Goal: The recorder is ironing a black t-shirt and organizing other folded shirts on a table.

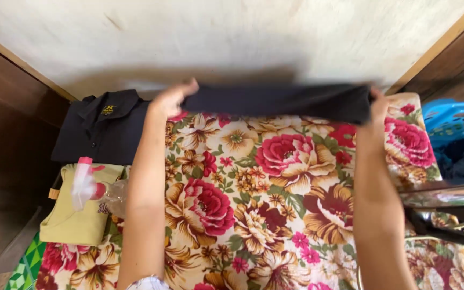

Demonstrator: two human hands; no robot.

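Note:
A dark navy garment (275, 101) is stretched in a long band across the far edge of the flower-patterned cloth (264, 188). My left hand (172, 99) grips its left end. My right hand (377, 104) grips its right end, fingers curled over the fabric. Both forearms reach forward over the cloth.
A folded dark collared shirt (100, 134) lies at the far left, in front of it a folded yellow-green garment (79, 212) with a clear spray bottle with a pink top (87, 185) on it. A blue basket holding dark clothes (455, 129) and an iron (447, 207) are at the right.

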